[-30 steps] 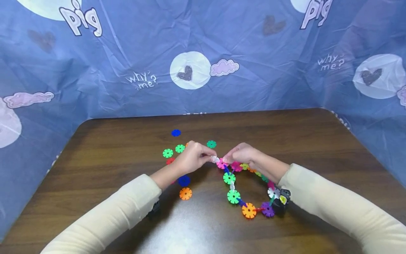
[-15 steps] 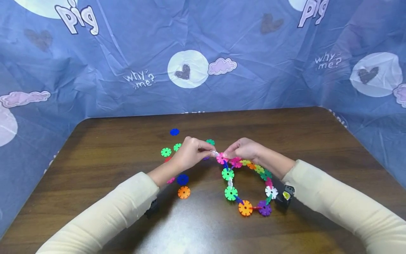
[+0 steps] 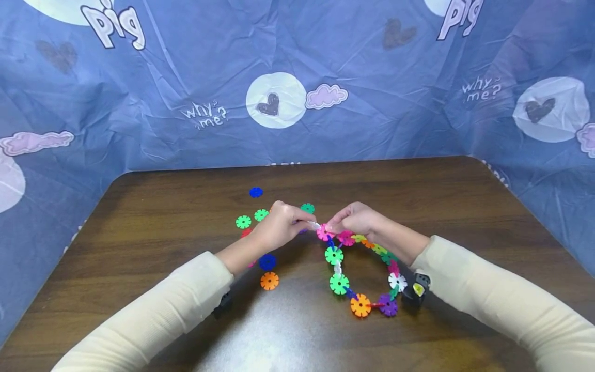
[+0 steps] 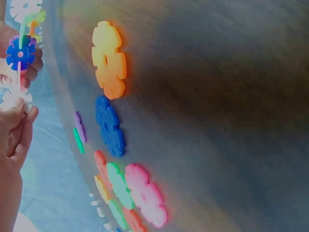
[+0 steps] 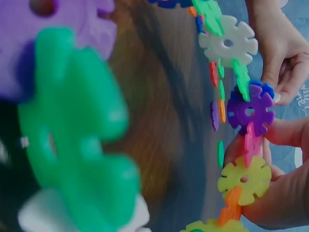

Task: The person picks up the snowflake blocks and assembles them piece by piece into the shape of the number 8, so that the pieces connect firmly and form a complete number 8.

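My left hand (image 3: 282,226) pinches a small white notched disc (image 3: 314,226) edge-on between thumb and fingers. Against it sits a pink notched disc (image 3: 324,233), which my right hand (image 3: 357,219) pinches from the other side. The pink disc belongs to a loop of slotted-together plastic discs, among them a green disc (image 3: 333,255), an orange disc (image 3: 360,305) and a purple disc (image 3: 388,305). Up close in the right wrist view, a yellow disc (image 5: 244,180) of the chain lies beside the right fingers. The left wrist view shows the left fingertips on the white disc (image 4: 17,99).
Loose discs lie left of the loop on the brown wooden table (image 3: 186,206): a blue disc (image 3: 256,192), a light green disc (image 3: 243,222), an orange one (image 4: 109,60) and several more, some behind the left forearm. A blue printed cloth (image 3: 186,62) hangs behind the table.
The whole view has shifted slightly. The right forearm has moved a little away from the loop's right side, uncovering more discs there. Both hands keep their pinch on the white and pink discs.
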Available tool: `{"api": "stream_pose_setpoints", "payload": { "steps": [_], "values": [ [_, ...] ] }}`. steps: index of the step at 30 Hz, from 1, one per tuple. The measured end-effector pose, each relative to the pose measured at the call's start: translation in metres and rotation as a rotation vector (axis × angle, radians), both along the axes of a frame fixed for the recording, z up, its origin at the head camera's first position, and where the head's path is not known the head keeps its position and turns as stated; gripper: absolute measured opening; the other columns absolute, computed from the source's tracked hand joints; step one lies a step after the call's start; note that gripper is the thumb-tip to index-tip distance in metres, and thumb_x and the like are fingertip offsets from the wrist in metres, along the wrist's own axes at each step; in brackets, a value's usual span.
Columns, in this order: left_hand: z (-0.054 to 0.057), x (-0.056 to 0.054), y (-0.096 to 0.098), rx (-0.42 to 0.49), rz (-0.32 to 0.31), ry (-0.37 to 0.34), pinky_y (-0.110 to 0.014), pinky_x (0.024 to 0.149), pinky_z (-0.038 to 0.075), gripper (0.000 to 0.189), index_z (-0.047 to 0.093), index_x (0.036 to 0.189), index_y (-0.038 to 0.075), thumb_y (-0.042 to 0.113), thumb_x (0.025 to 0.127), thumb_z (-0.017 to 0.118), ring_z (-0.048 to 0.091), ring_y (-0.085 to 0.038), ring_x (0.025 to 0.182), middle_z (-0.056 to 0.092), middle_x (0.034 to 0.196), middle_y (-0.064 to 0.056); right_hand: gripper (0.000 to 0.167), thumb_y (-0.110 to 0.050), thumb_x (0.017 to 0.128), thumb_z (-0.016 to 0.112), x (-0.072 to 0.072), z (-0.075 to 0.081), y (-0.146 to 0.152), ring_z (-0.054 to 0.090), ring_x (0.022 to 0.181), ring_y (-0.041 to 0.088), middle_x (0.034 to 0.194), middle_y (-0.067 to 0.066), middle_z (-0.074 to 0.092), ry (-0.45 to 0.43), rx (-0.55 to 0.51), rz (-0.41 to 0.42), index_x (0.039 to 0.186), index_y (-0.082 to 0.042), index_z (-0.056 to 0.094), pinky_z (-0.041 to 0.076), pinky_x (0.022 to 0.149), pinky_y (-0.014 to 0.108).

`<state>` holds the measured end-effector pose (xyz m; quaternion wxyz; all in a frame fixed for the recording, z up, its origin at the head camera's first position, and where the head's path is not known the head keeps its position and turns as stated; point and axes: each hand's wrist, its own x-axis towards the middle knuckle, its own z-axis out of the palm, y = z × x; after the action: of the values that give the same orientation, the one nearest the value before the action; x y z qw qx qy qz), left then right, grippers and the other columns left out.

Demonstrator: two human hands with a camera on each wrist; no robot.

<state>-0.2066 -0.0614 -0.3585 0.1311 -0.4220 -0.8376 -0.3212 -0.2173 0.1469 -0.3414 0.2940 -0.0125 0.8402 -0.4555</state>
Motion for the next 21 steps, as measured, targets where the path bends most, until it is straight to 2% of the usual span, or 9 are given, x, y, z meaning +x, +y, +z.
{"api": "stream_pose_setpoints", "payload": {
  "steps": [6,10,13,17,21],
  "values": [
    [-0.005,0.0,-0.001,0.133,0.039,-0.059,-0.014,0.059,0.055,0.01,0.076,0.085,-0.002,0.005,0.079,0.076,0.072,-0.018,0.065,0.076,0.081,-0.013,0.024,-0.006,0.088,0.063,0.002,0.005,-0.006,0.054,0.121,0.035,0.109,0.015,0.069,0.001,-0.047,-0.04,0.107,0.008,0.066,0.033,0.112,0.057],
    [-0.006,0.0,-0.002,0.132,0.045,-0.075,-0.014,0.06,0.055,0.011,0.076,0.086,-0.001,0.007,0.079,0.076,0.073,-0.019,0.067,0.076,0.081,-0.013,0.023,-0.007,0.087,0.064,0.002,0.005,-0.006,0.056,0.114,0.03,0.098,0.007,0.07,-0.007,-0.061,-0.045,0.106,0.006,0.067,0.035,0.111,0.055],
    [-0.003,-0.002,-0.003,0.104,0.026,-0.106,-0.016,0.063,0.057,0.01,0.076,0.086,-0.001,0.006,0.08,0.075,0.073,-0.019,0.07,0.076,0.082,-0.013,0.025,-0.011,0.089,0.064,0.001,0.005,-0.005,0.056,0.107,0.025,0.093,0.002,0.068,-0.034,-0.054,-0.023,0.109,0.004,0.067,0.036,0.109,0.053],
    [0.0,-0.007,-0.004,0.09,0.014,-0.174,-0.021,0.067,0.059,0.008,0.077,0.086,0.001,0.006,0.081,0.074,0.073,-0.019,0.073,0.076,0.082,-0.012,0.029,-0.014,0.092,0.062,-0.003,0.008,-0.002,0.059,0.098,0.018,0.095,-0.001,0.07,-0.065,-0.069,0.044,0.116,0.003,0.065,0.044,0.101,0.043],
    [0.0,-0.012,-0.002,0.07,0.007,-0.234,-0.021,0.068,0.059,0.01,0.077,0.088,0.002,0.01,0.082,0.074,0.074,-0.018,0.077,0.076,0.085,-0.01,0.033,-0.012,0.093,0.061,-0.009,0.012,0.002,0.063,0.087,0.009,0.092,-0.003,0.073,-0.082,-0.109,0.091,0.122,0.004,0.062,0.053,0.087,0.026]
  ]
}}
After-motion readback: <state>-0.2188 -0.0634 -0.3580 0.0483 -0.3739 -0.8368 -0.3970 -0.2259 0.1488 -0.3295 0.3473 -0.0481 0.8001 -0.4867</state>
